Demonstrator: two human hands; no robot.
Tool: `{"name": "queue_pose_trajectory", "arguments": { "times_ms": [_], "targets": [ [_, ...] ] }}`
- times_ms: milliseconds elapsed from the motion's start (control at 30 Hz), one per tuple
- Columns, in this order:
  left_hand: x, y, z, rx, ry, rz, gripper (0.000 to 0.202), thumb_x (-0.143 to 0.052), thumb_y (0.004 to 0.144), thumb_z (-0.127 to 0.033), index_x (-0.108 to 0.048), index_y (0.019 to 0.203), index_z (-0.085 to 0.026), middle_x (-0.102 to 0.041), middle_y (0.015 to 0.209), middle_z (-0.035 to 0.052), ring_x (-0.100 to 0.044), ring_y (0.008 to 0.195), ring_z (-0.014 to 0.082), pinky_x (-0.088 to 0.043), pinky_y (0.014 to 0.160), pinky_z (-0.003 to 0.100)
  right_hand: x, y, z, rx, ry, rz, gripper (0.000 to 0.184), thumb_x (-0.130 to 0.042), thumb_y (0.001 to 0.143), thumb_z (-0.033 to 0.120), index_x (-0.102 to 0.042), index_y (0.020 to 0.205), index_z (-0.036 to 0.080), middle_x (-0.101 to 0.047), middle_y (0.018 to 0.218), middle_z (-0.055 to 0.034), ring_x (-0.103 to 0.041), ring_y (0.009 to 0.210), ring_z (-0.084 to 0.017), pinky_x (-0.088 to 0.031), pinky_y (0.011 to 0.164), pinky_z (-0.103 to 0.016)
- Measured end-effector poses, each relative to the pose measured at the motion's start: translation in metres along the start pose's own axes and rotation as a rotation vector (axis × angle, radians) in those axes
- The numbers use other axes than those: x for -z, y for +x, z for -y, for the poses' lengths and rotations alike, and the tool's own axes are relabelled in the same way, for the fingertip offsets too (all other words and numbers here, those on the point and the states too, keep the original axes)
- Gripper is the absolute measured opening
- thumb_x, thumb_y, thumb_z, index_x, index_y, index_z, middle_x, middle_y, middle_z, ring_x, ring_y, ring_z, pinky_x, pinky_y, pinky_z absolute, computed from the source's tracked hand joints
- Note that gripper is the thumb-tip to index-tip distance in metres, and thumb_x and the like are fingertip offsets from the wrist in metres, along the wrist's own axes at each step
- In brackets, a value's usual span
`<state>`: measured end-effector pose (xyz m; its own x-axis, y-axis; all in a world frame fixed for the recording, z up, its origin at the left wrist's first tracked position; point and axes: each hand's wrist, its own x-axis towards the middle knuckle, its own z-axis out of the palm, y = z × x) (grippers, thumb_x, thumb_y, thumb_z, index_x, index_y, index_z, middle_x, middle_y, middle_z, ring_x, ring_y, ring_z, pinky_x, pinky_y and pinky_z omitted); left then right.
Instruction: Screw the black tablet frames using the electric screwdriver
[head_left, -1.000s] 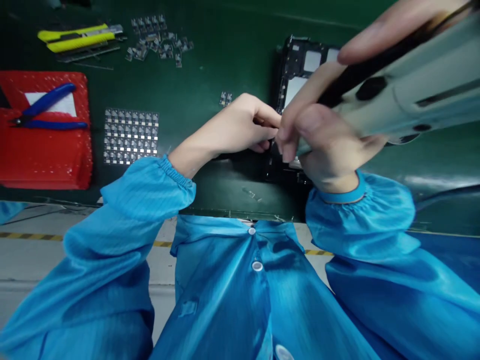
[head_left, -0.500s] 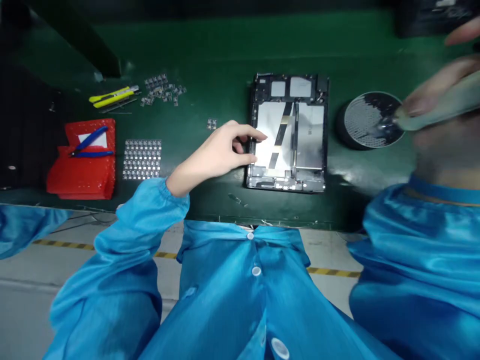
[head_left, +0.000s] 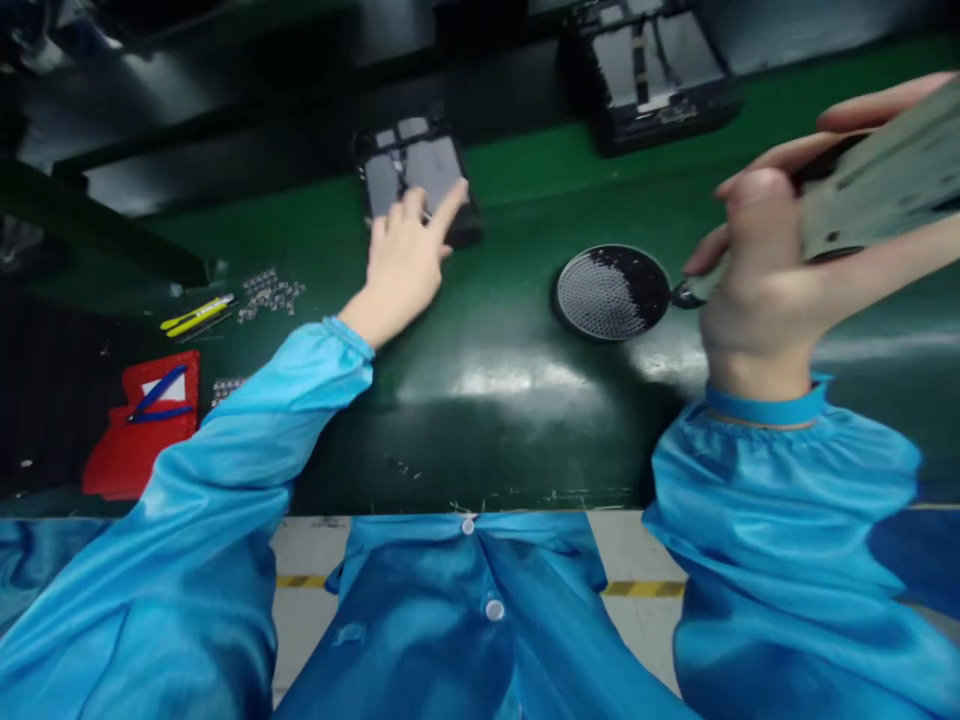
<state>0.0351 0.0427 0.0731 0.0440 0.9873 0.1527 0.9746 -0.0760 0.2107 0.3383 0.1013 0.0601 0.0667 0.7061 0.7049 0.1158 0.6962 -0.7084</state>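
An opened tablet [head_left: 437, 163] with its inner parts exposed lies at the back of the bench, left of centre. My left hand [head_left: 405, 262] reaches over its near side with fingers spread, seeming to touch it. At the right, my right hand [head_left: 765, 265] is wrapped around a pale green electric screwdriver [head_left: 877, 185]. The screwdriver's tip points left, close to the rim of a round screw holder [head_left: 604, 295]. Small screws fill part of the holder's perforated face.
Another opened tablet [head_left: 652, 65] lies on a raised ledge at the back right. Yellow cutters [head_left: 196, 315], small metal parts [head_left: 268, 293] and a red pouch [head_left: 142, 455] with blue nippers [head_left: 161, 392] are at the left. A dark post [head_left: 97, 225] rises there.
The tablet has gone from the middle of the bench to its back, along with my left hand. My right hand with the screwdriver stays by the screw holder. The view has tilted upward.
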Motion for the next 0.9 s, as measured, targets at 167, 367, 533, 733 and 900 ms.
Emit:
{"name": "queue_pose_trajectory", "arguments": {
  "times_ms": [167,367,533,733,900],
  "targets": [
    [-0.017,0.099,-0.008,0.024,-0.13,-0.028,0.089,-0.063,0.086,-0.03,-0.039,0.172,-0.038,-0.049,0.166,-0.0023,-0.037,0.147,0.0323,-0.029,0.127,0.056,-0.009,-0.007,-0.001,0.015,-0.045,0.007,0.057,-0.069,0.098,0.045,-0.05,0.14,0.01,-0.057,0.132,-0.0076,-0.067,0.097,0.0,-0.066,0.093,-0.021],
    [-0.092,0.184,-0.093,0.072,-0.287,0.068,0.086,-0.077,0.09,-0.056,-0.041,0.167,-0.039,-0.063,0.147,-0.0009,-0.043,0.13,0.0291,-0.035,0.113,0.048,-0.011,-0.009,0.003,-0.037,-0.066,-0.042,0.05,-0.067,0.099,0.048,-0.051,0.134,0.017,-0.058,0.132,-0.0076,-0.068,0.095,-0.004,-0.067,0.094,-0.026],
    [-0.105,0.192,-0.111,0.074,-0.334,-0.045,0.048,-0.056,0.114,-0.048,-0.049,0.159,-0.033,-0.056,0.143,0.0,-0.026,0.122,0.0206,-0.023,0.11,0.037,-0.007,-0.008,-0.001,-0.047,-0.117,-0.069,0.055,-0.068,0.098,0.051,-0.044,0.135,0.016,-0.056,0.141,-0.0068,-0.069,0.1,-0.004,-0.066,0.087,-0.023],
    [-0.08,0.186,-0.079,0.056,-0.413,-0.047,0.039,-0.048,0.121,-0.038,-0.049,0.157,-0.027,-0.057,0.134,-0.0007,-0.033,0.106,0.0163,-0.032,0.1,0.028,-0.014,-0.007,-0.001,-0.033,-0.052,-0.097,0.056,-0.069,0.097,0.051,-0.041,0.136,0.021,-0.053,0.141,-0.0059,-0.066,0.098,-0.002,-0.066,0.087,-0.024],
    [-0.035,0.143,-0.029,0.014,-0.435,-0.008,0.044,-0.073,0.1,-0.026,-0.066,0.143,-0.033,-0.066,0.133,-0.0021,-0.053,0.123,0.0212,-0.041,0.112,0.035,-0.024,-0.01,0.004,-0.121,0.067,0.046,0.068,-0.06,0.098,0.072,-0.035,0.133,0.019,-0.057,0.125,-0.0103,-0.056,0.077,-0.001,-0.034,0.05,-0.016]
  ]
}}
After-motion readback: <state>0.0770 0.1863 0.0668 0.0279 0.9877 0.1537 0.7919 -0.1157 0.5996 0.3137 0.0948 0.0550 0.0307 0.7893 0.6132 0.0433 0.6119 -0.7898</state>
